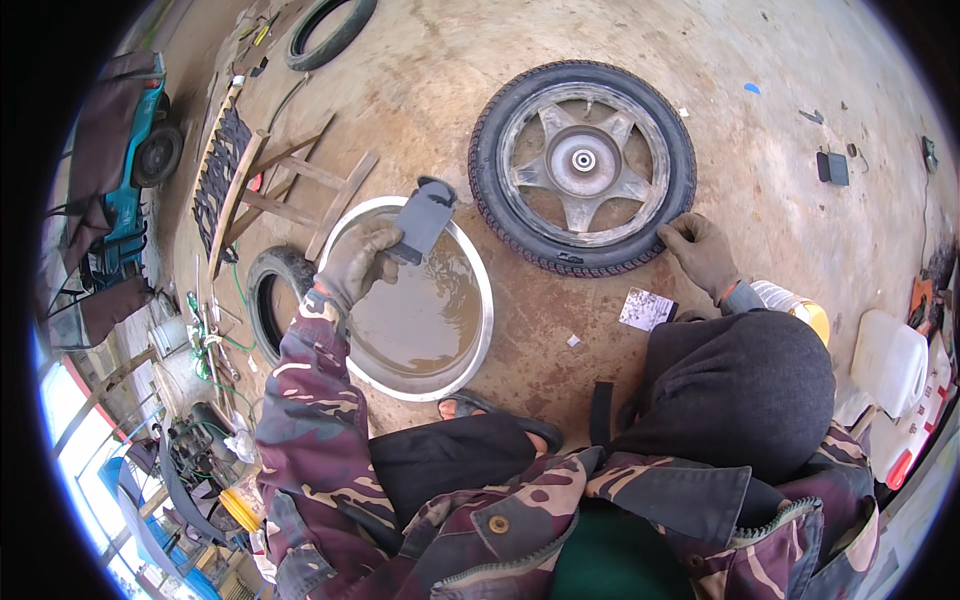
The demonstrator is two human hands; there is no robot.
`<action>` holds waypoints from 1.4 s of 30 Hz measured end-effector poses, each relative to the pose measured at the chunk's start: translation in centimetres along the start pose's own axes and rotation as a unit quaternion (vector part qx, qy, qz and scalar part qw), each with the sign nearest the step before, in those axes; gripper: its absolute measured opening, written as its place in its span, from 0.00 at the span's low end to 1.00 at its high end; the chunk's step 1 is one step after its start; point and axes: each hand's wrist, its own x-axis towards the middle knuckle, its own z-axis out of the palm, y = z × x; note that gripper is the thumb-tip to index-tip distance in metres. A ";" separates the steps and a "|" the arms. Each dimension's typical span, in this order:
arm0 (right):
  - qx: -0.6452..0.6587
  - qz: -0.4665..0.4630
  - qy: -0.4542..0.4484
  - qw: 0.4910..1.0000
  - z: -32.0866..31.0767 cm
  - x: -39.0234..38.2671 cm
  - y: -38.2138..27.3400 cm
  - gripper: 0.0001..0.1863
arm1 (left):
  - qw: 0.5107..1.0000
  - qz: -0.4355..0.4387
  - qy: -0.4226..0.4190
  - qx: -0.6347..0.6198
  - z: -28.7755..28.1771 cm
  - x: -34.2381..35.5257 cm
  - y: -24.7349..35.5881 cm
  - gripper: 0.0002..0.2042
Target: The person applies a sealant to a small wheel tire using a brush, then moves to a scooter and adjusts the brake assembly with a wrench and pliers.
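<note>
My left hand, in a dirty glove, grips a dark grey rectangular block with a rounded black piece at its top. I cannot make out its kind. It is held above the rim of a round metal basin of muddy water. To the right of the basin lies a wheel with a star-shaped metal hub and a black tyre. My right hand, gloved too, has its fingers curled at the tyre's lower right edge.
A wooden chair frame and a loose tyre are left of the basin; another tyre lies farther off. A printed card lies below the wheel. A small black box and a white jerrycan are at right.
</note>
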 end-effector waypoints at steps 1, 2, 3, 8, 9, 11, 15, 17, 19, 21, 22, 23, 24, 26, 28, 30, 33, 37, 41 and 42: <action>0.004 0.004 -0.001 1.000 0.0 -0.1 0.0 0.13 | 1.000 0.000 0.006 0.008 1.1 0.7 0.8 0.10; 0.007 0.008 -0.002 1.000 0.0 -0.1 -0.1 0.13 | 1.000 0.008 0.002 0.010 2.0 1.4 1.6 0.10; 0.014 0.010 -0.003 1.000 0.0 -0.2 -0.1 0.13 | 0.999 0.019 0.015 0.047 2.8 2.1 2.2 0.11; -0.002 -0.012 0.009 1.000 -0.1 -0.5 -0.1 0.15 | 0.993 0.016 0.072 0.092 5.4 4.6 4.4 0.12; -0.008 -0.012 0.008 1.000 -0.1 -0.5 -0.1 0.15 | 0.990 0.018 0.079 0.112 5.7 5.1 4.9 0.13; 0.012 -0.009 0.010 1.000 0.0 -0.6 -0.1 0.15 | 0.986 0.029 0.091 0.134 6.0 5.6 5.7 0.13; 0.029 0.005 0.011 0.999 0.2 -0.6 -0.2 0.16 | 0.983 0.055 0.104 0.144 6.9 6.5 6.8 0.15; 0.011 -0.008 0.021 1.000 0.2 -0.7 -0.3 0.16 | 0.981 0.067 0.112 0.145 7.2 6.9 7.3 0.15; 0.007 -0.009 0.022 1.000 0.1 -0.8 -0.5 0.16 | 0.979 0.078 0.126 0.142 7.5 7.5 7.6 0.15; 0.017 0.003 0.014 1.000 0.0 -0.8 -0.6 0.16 | 0.976 0.086 0.131 0.150 7.8 8.1 8.1 0.15; 0.013 -0.006 0.016 1.000 0.0 -0.8 -0.7 0.15 | 0.975 0.088 0.135 0.153 7.8 8.2 8.3 0.15; 0.013 -0.005 0.015 1.000 0.0 -0.8 -0.7 0.15 | 0.974 0.091 0.136 0.156 7.9 8.4 8.5 0.15; 0.017 0.001 0.012 1.000 0.0 -0.8 -0.7 0.15 | 0.973 0.095 0.137 0.158 7.9 8.4 8.6 0.15; 0.027 -0.001 0.014 1.000 0.0 -0.9 -0.7 0.15 | 0.971 0.103 0.140 0.164 8.0 8.5 8.8 0.15; 0.032 0.002 0.015 0.999 0.0 -0.9 -0.5 0.15 | 0.968 0.113 0.145 0.171 8.1 8.3 8.8 0.15; 0.029 0.004 0.014 0.999 0.1 -0.8 -0.4 0.15 | 0.965 0.108 0.146 0.191 8.2 8.0 8.8 0.14; 0.029 -0.003 0.021 0.999 0.2 -0.7 -0.2 0.15 | 0.967 0.102 0.139 0.189 8.2 7.1 8.3 0.13; 0.024 -0.008 0.025 0.999 0.2 -0.6 0.1 0.16 | 0.966 0.076 0.120 0.216 6.9 5.0 7.0 0.12; 0.026 0.000 0.026 0.999 0.3 -0.6 0.3 0.16 | 0.974 0.016 0.051 0.221 2.3 1.1 4.5 0.11; 0.034 0.008 0.023 0.999 0.4 -0.5 0.4 0.16 | 0.973 0.002 0.029 0.227 0.7 0.2 3.9 0.11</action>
